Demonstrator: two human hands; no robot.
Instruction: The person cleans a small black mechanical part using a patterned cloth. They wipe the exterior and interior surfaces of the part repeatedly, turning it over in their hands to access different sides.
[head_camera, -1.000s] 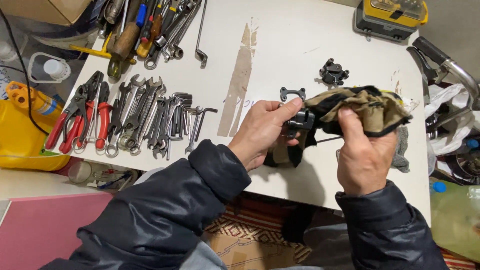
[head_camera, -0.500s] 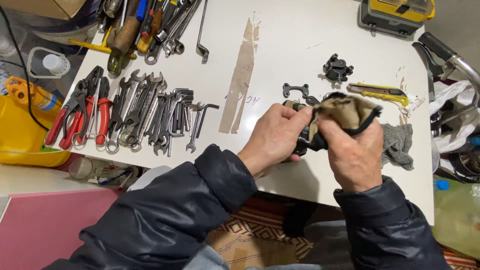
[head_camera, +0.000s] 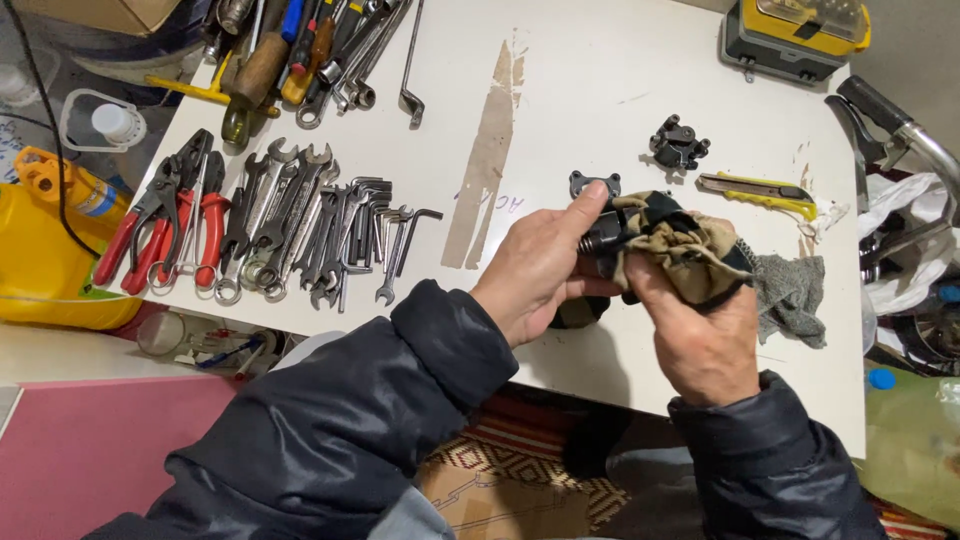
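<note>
Both hands working above white table (head_camera: 600, 90) edge; left hand (head_camera: 540, 270) pinching small black metal part (head_camera: 600, 238); right hand (head_camera: 700, 320) clamping tan rag (head_camera: 680, 245) around it; part looking rigid, light, likely greasy; gripping body safest.

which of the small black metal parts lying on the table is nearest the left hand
The flat black bracket, lying just beyond the left hand. The chunkier black part sits farther back, near the yellow utility knife.
</note>
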